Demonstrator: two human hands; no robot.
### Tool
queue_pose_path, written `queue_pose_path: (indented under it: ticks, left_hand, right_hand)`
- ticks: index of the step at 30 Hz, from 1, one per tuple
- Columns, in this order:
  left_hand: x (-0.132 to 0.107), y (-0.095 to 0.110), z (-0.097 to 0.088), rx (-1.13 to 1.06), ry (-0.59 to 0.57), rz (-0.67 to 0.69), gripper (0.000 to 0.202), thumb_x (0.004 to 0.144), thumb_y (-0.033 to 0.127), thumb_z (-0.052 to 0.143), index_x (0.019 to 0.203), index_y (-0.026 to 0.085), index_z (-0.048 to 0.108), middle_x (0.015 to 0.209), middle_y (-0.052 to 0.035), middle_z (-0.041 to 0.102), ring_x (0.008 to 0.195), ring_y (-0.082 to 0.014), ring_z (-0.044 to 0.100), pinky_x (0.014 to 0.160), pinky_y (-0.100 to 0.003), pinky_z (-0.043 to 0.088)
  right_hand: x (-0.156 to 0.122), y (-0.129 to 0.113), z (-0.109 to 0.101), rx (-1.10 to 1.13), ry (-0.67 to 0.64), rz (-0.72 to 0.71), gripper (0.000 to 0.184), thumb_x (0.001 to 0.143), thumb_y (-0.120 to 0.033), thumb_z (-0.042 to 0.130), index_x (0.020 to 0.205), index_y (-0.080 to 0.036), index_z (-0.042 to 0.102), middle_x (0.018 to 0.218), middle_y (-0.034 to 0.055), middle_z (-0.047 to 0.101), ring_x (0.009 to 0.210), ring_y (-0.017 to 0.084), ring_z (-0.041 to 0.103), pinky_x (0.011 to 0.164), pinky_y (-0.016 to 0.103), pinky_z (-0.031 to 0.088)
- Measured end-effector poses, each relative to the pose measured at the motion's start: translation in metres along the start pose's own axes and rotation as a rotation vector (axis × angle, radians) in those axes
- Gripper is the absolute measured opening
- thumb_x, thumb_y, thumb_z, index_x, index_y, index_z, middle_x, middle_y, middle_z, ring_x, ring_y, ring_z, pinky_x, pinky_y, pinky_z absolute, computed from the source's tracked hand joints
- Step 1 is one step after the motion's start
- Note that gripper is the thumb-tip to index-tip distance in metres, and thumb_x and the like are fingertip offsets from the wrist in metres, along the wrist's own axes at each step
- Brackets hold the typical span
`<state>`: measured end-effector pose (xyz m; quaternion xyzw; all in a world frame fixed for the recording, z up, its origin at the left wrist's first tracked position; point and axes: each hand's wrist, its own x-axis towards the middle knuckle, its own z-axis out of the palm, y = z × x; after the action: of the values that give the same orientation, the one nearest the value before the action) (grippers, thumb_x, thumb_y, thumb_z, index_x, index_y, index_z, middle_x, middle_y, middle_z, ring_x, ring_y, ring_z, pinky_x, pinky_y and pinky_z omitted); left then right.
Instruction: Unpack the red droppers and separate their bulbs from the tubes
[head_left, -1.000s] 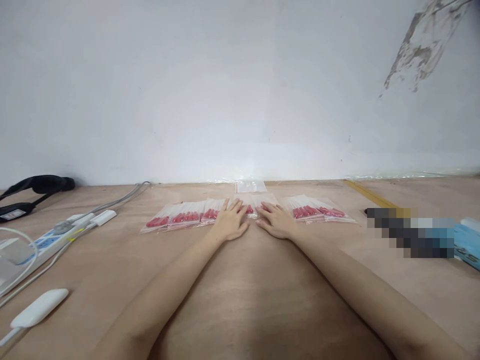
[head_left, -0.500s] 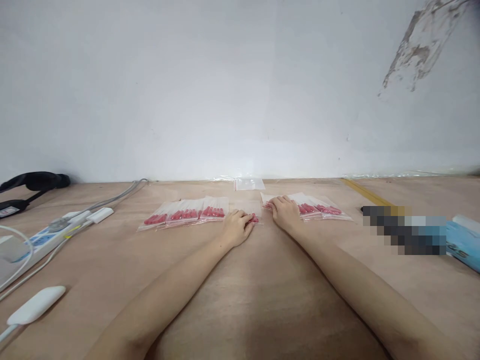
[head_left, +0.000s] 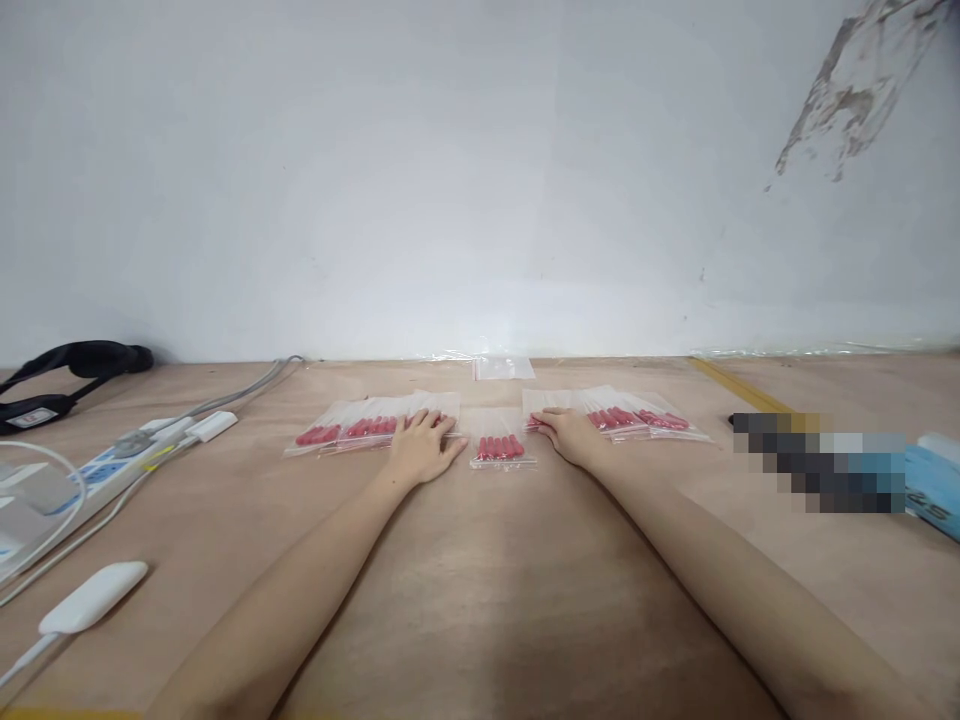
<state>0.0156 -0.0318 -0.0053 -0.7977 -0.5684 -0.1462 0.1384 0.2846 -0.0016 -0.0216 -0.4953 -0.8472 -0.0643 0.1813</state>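
Note:
Clear zip bags of small red pieces lie in a row on the wooden table (head_left: 480, 580). My left hand (head_left: 421, 449) lies flat, fingers spread, on the right end of the left group of bags (head_left: 352, 430). My right hand (head_left: 568, 432) rests palm down on the left end of the right group of bags (head_left: 637, 418). One single bag (head_left: 501, 446) lies alone between the two hands, touched by neither. An empty clear bag (head_left: 502, 368) lies farther back by the wall.
A white power strip with grey cables (head_left: 112, 460) and a white adapter (head_left: 94, 596) lie at the left. A black strap (head_left: 71, 365) sits at the far left by the wall. A blue packet (head_left: 930, 490) and a blurred patch are at the right.
Both hands moved apart from the middle: the left hand slid left onto the left group of bags, the right hand stayed on the right group. The single bag now lies uncovered, a little nearer me.

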Motion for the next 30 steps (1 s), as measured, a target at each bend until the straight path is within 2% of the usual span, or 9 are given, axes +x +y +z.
queue_pose_path:
  ticks: [4,7,10,13,16,19,22,25,30]
  left_hand:
    - [-0.004,-0.003,0.000,0.007,0.105,-0.017,0.041,0.083,0.050,0.037,0.107,0.023,0.056,0.115,-0.0102,0.053,0.113,-0.0286,0.040,0.096,-0.053,0.023]
    - [-0.007,0.004,-0.003,-0.042,0.204,0.079,0.040,0.083,0.046,0.040,0.111,0.021,0.054,0.121,-0.0119,0.049,0.119,-0.0284,0.036,0.100,-0.052,0.018]
    - [-0.010,0.017,-0.005,-0.168,0.183,0.217,0.043,0.083,0.045,0.042,0.117,0.021,0.050,0.125,-0.0100,0.047,0.122,-0.0257,0.033,0.103,-0.048,0.021]
    - [-0.013,0.028,-0.005,-0.310,0.077,0.333,0.048,0.081,0.046,0.045,0.123,0.021,0.046,0.131,-0.0088,0.042,0.125,-0.0242,0.031,0.102,-0.042,0.028]
    - [-0.014,0.032,-0.003,-0.413,-0.025,0.367,0.050,0.082,0.045,0.046,0.126,0.022,0.043,0.134,-0.0078,0.038,0.125,-0.0224,0.031,0.102,-0.038,0.031]
    - [-0.011,0.032,-0.001,-0.473,-0.080,0.357,0.044,0.084,0.042,0.045,0.123,0.023,0.046,0.131,-0.0066,0.042,0.122,-0.0209,0.037,0.101,-0.037,0.032]
    - [-0.007,0.035,0.002,-0.514,-0.092,0.346,0.040,0.085,0.039,0.043,0.121,0.023,0.049,0.128,-0.0068,0.045,0.119,-0.0203,0.041,0.100,-0.037,0.034]
    - [-0.005,0.038,0.005,-0.547,-0.091,0.333,0.041,0.084,0.040,0.043,0.120,0.022,0.050,0.128,-0.0072,0.046,0.118,-0.0212,0.042,0.100,-0.037,0.035]
    - [-0.006,0.041,0.003,-0.539,-0.054,0.362,0.046,0.080,0.042,0.051,0.121,0.023,0.048,0.127,-0.0081,0.046,0.117,-0.0230,0.043,0.098,-0.038,0.036]
  right_hand:
    - [-0.002,-0.008,0.000,-0.026,0.037,0.023,0.034,0.084,-0.014,0.036,0.109,-0.022,0.057,0.110,0.0048,0.060,0.098,0.018,0.056,0.081,0.028,0.042]
    - [-0.005,-0.006,-0.010,-0.047,0.140,0.059,0.042,0.080,-0.009,0.035,0.116,-0.021,0.053,0.118,0.0046,0.056,0.102,0.018,0.054,0.084,0.029,0.042]
    - [-0.008,0.014,-0.029,-0.088,0.347,0.103,0.047,0.078,-0.005,0.034,0.119,-0.021,0.051,0.122,0.0038,0.053,0.107,0.018,0.051,0.089,0.030,0.042]
    - [-0.022,0.053,-0.042,-0.148,0.465,0.143,0.047,0.078,-0.004,0.031,0.116,-0.019,0.054,0.121,0.0044,0.053,0.108,0.018,0.051,0.090,0.032,0.041]
    - [-0.048,0.094,-0.042,-0.148,0.387,0.081,0.043,0.078,-0.008,0.033,0.112,-0.021,0.056,0.118,0.0039,0.056,0.103,0.017,0.055,0.084,0.031,0.045]
    - [-0.069,0.112,-0.038,-0.151,0.275,0.021,0.035,0.080,-0.016,0.036,0.102,-0.021,0.062,0.105,0.0054,0.063,0.093,0.018,0.059,0.081,0.033,0.045]
    - [-0.068,0.093,-0.041,-0.194,0.306,0.010,0.029,0.079,-0.032,0.046,0.099,-0.021,0.063,0.102,0.0070,0.064,0.101,0.024,0.052,0.087,0.042,0.036]
    - [-0.050,0.042,-0.049,-0.059,0.313,-0.056,0.033,0.077,-0.040,0.051,0.101,-0.020,0.062,0.100,0.0084,0.063,0.096,0.022,0.053,0.084,0.040,0.037]
    - [-0.030,-0.036,-0.037,0.222,0.064,-0.295,0.041,0.073,-0.048,0.056,0.107,-0.025,0.058,0.104,0.0059,0.058,0.094,0.020,0.053,0.083,0.036,0.041]
